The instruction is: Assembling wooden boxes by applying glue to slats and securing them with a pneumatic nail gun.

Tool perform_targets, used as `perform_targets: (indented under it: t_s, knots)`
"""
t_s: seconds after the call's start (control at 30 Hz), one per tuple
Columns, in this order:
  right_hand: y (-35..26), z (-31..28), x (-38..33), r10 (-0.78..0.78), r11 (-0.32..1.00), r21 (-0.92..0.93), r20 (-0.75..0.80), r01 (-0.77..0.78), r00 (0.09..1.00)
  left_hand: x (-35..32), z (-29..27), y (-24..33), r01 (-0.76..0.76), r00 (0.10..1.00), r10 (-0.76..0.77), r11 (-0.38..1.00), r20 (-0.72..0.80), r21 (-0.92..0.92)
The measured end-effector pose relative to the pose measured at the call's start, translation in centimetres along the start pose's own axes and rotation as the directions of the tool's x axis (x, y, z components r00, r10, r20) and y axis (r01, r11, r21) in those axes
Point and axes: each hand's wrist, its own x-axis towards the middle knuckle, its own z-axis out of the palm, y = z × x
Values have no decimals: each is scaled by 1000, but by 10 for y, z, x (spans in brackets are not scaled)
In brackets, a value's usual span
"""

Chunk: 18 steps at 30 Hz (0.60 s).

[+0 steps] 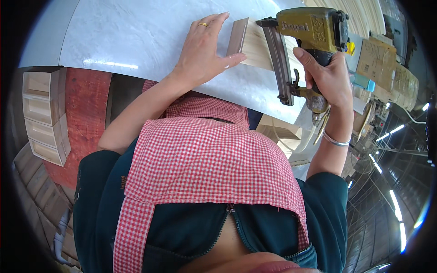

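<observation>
My right hand is wrapped round the black grip of a gold-and-black pneumatic nail gun. Its long dark magazine slants down toward me, and its nose is over the far part of a pale wooden piece. Whether the nose touches the wood, I cannot tell. A narrow wooden strip stands along the left side of that piece. Beside the strip is my left hand, fingers stretched and thumb spread out, with the thumb tip by the strip's near end.
The work rests on a glossy pale table. At left, several pale wooden boxes stand on a red board. Stacked wooden strips and a cardboard box are at the far right. A hose hangs below the table's near edge.
</observation>
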Motion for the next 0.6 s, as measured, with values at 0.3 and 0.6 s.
perform_targets:
  t_s: [0.3, 0.6]
  knots:
    - [25, -20, -14, 38, 999, 16, -174, -36, 984, 7, -4, 3, -47, 998, 47, 999, -51, 6]
    - [62, -36, -33, 243, 969, 82, -203, -231, 948, 48, 35, 53, -534, 846, 476, 756, 242, 378]
